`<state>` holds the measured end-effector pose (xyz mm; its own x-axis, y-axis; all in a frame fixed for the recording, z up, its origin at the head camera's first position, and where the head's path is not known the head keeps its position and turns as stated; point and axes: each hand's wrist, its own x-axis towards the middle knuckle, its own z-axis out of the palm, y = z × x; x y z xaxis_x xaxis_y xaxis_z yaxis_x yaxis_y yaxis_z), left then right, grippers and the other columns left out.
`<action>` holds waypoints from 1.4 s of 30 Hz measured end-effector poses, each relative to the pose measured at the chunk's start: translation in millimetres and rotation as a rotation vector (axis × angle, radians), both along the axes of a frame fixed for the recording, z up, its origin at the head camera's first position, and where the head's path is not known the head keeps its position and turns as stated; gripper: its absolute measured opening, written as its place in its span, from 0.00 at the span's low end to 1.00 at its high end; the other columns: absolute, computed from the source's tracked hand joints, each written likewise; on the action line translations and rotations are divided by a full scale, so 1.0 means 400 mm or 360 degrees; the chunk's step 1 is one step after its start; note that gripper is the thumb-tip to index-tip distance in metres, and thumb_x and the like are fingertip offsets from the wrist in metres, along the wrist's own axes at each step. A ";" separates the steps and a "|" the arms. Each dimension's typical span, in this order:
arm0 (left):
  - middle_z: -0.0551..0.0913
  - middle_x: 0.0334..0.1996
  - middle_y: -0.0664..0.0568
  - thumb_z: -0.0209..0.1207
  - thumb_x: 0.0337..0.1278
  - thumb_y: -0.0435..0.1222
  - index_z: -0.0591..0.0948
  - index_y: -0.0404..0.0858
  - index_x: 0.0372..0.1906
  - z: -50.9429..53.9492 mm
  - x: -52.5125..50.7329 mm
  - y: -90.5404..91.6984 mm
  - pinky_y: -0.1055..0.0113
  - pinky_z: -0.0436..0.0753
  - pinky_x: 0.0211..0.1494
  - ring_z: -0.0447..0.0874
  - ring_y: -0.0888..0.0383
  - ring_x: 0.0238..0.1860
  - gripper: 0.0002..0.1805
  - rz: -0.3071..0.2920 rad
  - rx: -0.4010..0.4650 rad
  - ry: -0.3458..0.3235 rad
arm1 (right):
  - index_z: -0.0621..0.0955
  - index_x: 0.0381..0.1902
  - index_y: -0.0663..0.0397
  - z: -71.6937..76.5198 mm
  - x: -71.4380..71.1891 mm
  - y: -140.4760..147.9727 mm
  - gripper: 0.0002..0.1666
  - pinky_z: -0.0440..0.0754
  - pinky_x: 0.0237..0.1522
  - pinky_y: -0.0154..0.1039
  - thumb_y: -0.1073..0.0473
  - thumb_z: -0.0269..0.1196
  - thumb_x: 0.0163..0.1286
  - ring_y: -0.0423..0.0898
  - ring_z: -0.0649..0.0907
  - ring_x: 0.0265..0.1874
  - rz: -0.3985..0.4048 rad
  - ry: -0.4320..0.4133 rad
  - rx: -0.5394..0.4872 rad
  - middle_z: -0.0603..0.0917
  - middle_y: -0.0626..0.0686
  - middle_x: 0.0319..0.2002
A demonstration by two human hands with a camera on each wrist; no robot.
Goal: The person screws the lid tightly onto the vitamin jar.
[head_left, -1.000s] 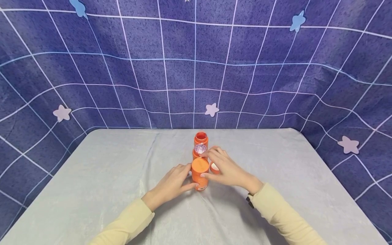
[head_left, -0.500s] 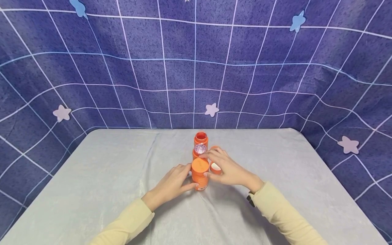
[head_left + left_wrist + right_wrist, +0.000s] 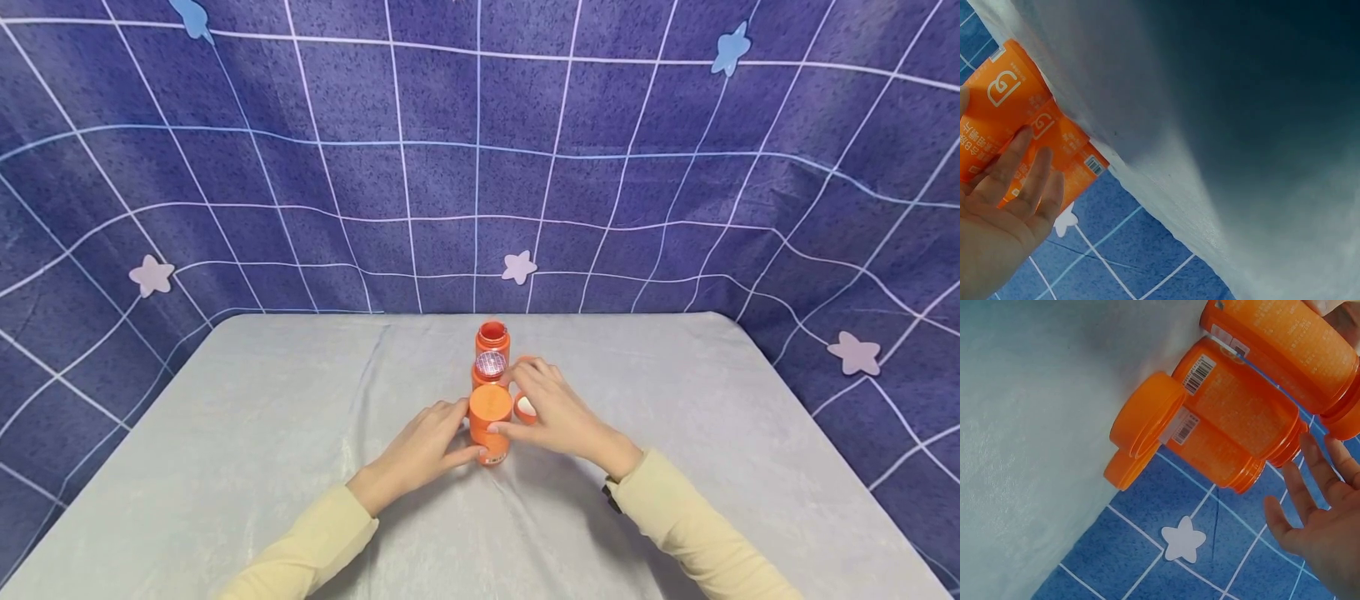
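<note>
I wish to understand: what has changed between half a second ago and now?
In the head view, the right hand has shifted slightly: its thumb moved left across the front bottle, while its fingers behind moved a little right. No other object was picked up. The left hand still grips the front bottle; the bottles behind it and the loose cap stayed.
</note>
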<state>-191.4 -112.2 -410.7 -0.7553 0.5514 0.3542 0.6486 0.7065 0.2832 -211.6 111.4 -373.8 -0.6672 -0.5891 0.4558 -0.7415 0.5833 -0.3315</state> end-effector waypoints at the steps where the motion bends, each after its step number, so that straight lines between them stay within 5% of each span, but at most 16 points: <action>1: 0.82 0.37 0.51 0.61 0.47 0.55 0.70 0.39 0.52 0.000 0.000 0.000 0.61 0.76 0.48 0.78 0.56 0.42 0.31 -0.0002 0.0002 0.0003 | 0.73 0.46 0.45 0.000 0.000 0.000 0.28 0.67 0.53 0.43 0.38 0.64 0.53 0.43 0.70 0.50 -0.0005 0.0010 0.0000 0.74 0.45 0.46; 10: 0.81 0.35 0.52 0.61 0.48 0.54 0.71 0.39 0.50 -0.003 -0.002 -0.001 0.61 0.76 0.47 0.77 0.57 0.41 0.29 -0.0002 -0.0014 0.0025 | 0.73 0.51 0.47 -0.006 -0.011 0.007 0.31 0.67 0.53 0.43 0.39 0.65 0.54 0.41 0.69 0.51 0.0135 0.0019 -0.0039 0.75 0.45 0.48; 16: 0.81 0.36 0.52 0.60 0.49 0.55 0.71 0.39 0.50 -0.005 -0.002 0.000 0.61 0.76 0.47 0.77 0.57 0.41 0.30 0.0003 -0.0009 0.0006 | 0.71 0.57 0.53 -0.010 -0.026 0.015 0.32 0.68 0.56 0.44 0.46 0.64 0.57 0.44 0.68 0.54 0.0336 -0.0029 -0.0068 0.76 0.45 0.52; 25: 0.81 0.40 0.51 0.60 0.48 0.55 0.70 0.40 0.55 -0.003 0.001 0.000 0.61 0.75 0.49 0.77 0.57 0.43 0.32 0.0010 0.0005 -0.0016 | 0.69 0.59 0.56 -0.004 -0.031 0.020 0.32 0.66 0.56 0.45 0.58 0.62 0.55 0.47 0.67 0.54 0.0449 -0.0098 -0.0062 0.75 0.46 0.54; 31: 0.81 0.39 0.50 0.60 0.48 0.55 0.70 0.39 0.55 0.000 0.002 -0.001 0.60 0.75 0.49 0.77 0.56 0.43 0.33 0.0013 -0.0008 -0.0023 | 0.70 0.58 0.53 -0.005 -0.031 0.019 0.30 0.66 0.56 0.45 0.55 0.62 0.56 0.45 0.67 0.54 0.0426 -0.0092 -0.0064 0.75 0.45 0.53; 42: 0.81 0.37 0.50 0.60 0.49 0.54 0.70 0.38 0.53 0.002 0.000 -0.002 0.60 0.76 0.48 0.77 0.56 0.43 0.32 0.0013 -0.0027 -0.0011 | 0.73 0.50 0.46 -0.010 -0.015 0.007 0.28 0.68 0.56 0.44 0.41 0.65 0.54 0.40 0.68 0.53 0.0144 -0.0104 -0.0103 0.74 0.43 0.48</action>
